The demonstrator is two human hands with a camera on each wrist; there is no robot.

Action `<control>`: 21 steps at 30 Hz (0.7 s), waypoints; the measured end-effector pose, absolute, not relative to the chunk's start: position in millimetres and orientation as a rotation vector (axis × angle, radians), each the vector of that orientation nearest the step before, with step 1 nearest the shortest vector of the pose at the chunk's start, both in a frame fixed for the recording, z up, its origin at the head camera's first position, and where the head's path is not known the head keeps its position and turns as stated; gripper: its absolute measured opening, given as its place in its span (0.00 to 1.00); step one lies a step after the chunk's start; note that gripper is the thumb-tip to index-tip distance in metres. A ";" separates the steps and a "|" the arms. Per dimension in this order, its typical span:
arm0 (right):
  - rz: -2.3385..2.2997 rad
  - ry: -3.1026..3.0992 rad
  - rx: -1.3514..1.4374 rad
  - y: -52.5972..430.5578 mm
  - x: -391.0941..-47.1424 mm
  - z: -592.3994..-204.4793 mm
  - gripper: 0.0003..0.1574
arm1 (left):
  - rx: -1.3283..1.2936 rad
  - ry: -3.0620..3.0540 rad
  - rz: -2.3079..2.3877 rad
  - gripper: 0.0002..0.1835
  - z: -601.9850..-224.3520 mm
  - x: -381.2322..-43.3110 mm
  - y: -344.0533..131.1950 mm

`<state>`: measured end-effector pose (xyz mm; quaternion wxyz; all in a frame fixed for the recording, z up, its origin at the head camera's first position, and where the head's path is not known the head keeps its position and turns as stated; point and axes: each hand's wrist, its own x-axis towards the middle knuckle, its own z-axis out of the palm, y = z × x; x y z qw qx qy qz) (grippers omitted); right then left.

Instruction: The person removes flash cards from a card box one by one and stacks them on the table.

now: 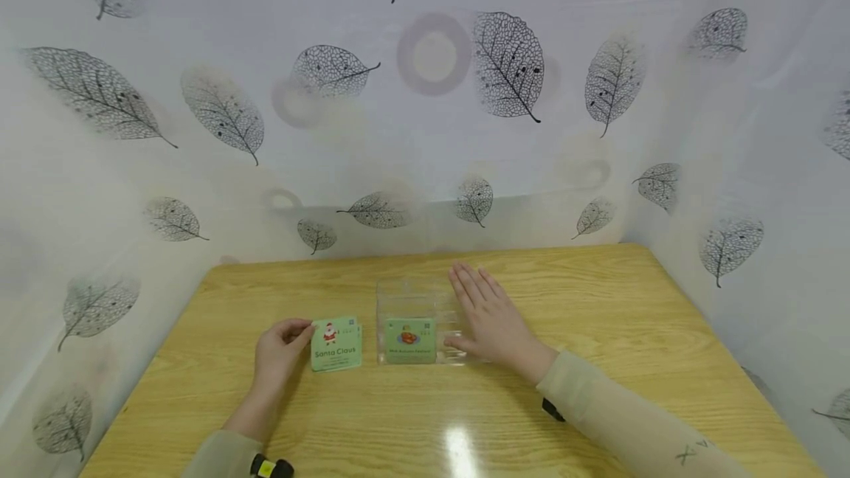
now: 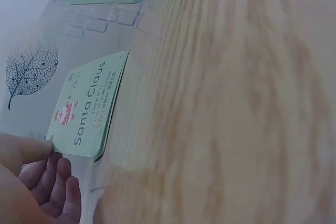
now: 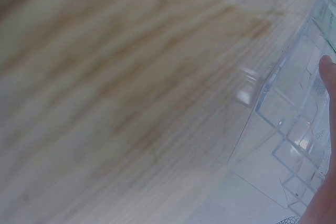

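Note:
In the head view my left hand (image 1: 277,351) pinches the upper left corner of a small stack of green cards; the top card (image 1: 336,354) reads "Santa Claus". The left wrist view shows the thumb on top of this Santa Claus card (image 2: 86,108), with the other fingers curled below. To its right lies a clear plastic holder (image 1: 406,307), with a "Mid Autumn Festival" card (image 1: 410,341) in its near left part. My right hand (image 1: 488,319) lies with straight fingers over the holder's stepped right side. In the right wrist view its thumb (image 3: 328,72) reaches over the clear plastic (image 3: 286,103).
A wood-grain table (image 1: 564,301) bears everything. Behind it and at both sides hangs a pale curtain (image 1: 425,146) with a leaf print. Dark straps with a small device (image 1: 271,467) sit at the wrists.

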<state>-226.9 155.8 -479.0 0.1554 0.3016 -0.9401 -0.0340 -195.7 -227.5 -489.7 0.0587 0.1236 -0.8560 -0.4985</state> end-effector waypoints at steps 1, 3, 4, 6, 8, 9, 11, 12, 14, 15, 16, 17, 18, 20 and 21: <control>-0.096 -2.694 0.864 155.7 -226.8 -478.9 0.74 | 0.375 -2.595 -1.510 0.14 -490.2 -195.8 -227.7; -0.095 -2.695 0.864 155.6 -226.6 -478.9 0.74 | 0.373 -2.596 -1.512 0.14 -490.9 -196.0 -228.1; -0.097 -2.699 0.862 155.5 -226.5 -478.9 0.74 | 0.372 -2.596 -1.514 0.14 -491.1 -196.0 -228.2; -0.100 -2.703 0.858 155.4 -226.3 -478.8 0.74 | 0.369 -2.596 -1.509 0.14 -492.0 -196.5 -228.6; -0.106 -2.705 0.856 155.5 -226.2 -478.5 0.74 | 0.368 -2.599 -1.494 0.13 -492.6 -196.9 -229.0; -0.106 -2.704 0.856 155.5 -226.2 -478.5 0.74 | 0.367 -2.602 -1.485 0.13 -493.0 -197.0 -229.3; -0.103 -2.698 0.858 155.6 -226.5 -478.9 0.75 | 0.365 -2.604 -1.469 0.13 -494.1 -197.5 -229.8; -0.103 -2.695 0.859 155.6 -226.7 -479.1 0.75 | 0.366 -2.608 -1.461 0.13 -494.3 -197.6 -230.0; -0.102 -2.690 0.859 155.6 -227.1 -479.5 0.75 | 0.367 -2.611 -1.453 0.13 -494.8 -197.6 -230.5; -0.101 -2.689 0.859 155.6 -227.4 -479.7 0.75 | 0.365 -2.612 -1.449 0.12 -495.0 -197.8 -230.7; -0.099 -2.690 0.859 155.6 -227.5 -479.6 0.75 | 0.361 -2.611 -1.448 0.13 -495.1 -198.1 -231.0; -0.099 -2.692 0.858 155.6 -227.6 -479.5 0.75 | 0.358 -2.613 -1.441 0.12 -495.2 -198.4 -231.2; -0.098 -2.692 0.858 155.6 -227.7 -479.4 0.75 | 0.356 -2.615 -1.430 0.12 -495.2 -198.5 -231.3; -0.095 -2.694 0.858 155.6 -227.9 -479.4 0.75 | 0.349 -2.613 -1.416 0.12 -495.3 -199.0 -231.6; -0.096 -2.692 0.857 155.6 -228.1 -479.5 0.75 | 0.349 -2.611 -1.413 0.12 -495.4 -199.4 -231.8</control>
